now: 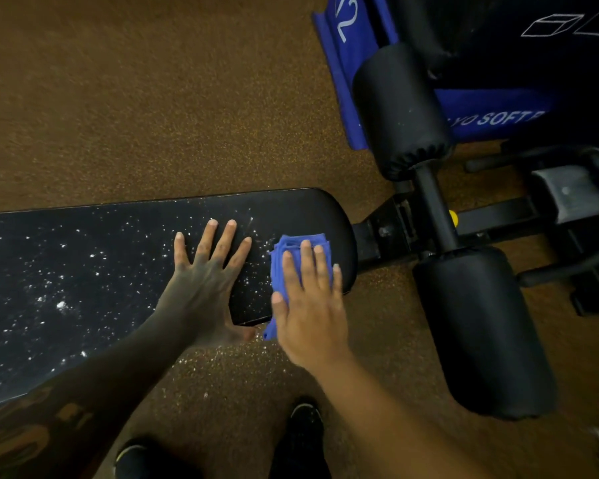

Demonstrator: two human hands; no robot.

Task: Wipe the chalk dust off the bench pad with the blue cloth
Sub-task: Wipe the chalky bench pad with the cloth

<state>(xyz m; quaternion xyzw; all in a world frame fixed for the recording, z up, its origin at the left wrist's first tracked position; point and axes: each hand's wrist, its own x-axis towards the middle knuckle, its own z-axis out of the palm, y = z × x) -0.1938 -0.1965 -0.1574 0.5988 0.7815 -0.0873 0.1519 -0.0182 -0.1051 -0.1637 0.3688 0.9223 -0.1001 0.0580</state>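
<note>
Bench pad (83, 271) runs off the left edge; far end not seen. Blue cloth (293, 243) mostly under right hand (312, 305); only top folds and one lower corner show. Blue mat (491, 112) lettering partly blocked by foam roller (398, 108), unreadable in full. Shoes (305, 433) cropped at bottom edge.

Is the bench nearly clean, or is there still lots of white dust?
Just started. Only the rounded end of the bench pad looks dust-free. The right hand presses the blue cloth flat there, while the left hand rests flat on the pad. White chalk dust speckles the whole long stretch to the left.
</note>
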